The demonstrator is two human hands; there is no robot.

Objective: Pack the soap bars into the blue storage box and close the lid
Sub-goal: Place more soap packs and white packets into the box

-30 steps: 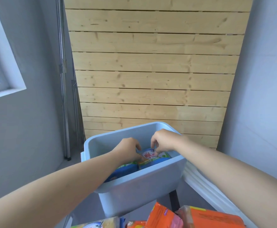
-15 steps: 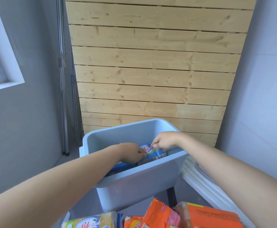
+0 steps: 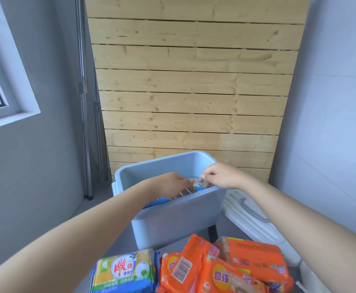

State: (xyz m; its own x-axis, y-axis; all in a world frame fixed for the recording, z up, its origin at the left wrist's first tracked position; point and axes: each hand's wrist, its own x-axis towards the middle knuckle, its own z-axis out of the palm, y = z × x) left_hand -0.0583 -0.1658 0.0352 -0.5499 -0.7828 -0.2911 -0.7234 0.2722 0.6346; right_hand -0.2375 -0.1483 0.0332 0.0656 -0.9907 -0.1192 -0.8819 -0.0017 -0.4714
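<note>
While both hands reach into blue storage box (image 3: 172,218), left hand (image 3: 170,185) lies over soap packs (image 3: 158,201) inside, grip hidden, cannot tell. Right hand (image 3: 219,177) at box's near rim, fingertips pinched on green-white soap pack (image 3: 198,185). Box open; white lid (image 3: 255,225) lies just right of it on table. Nearer camera: yellow-blue soap pack (image 3: 124,271) left, orange soap packs (image 3: 225,269) piled right, touching one another.
</note>
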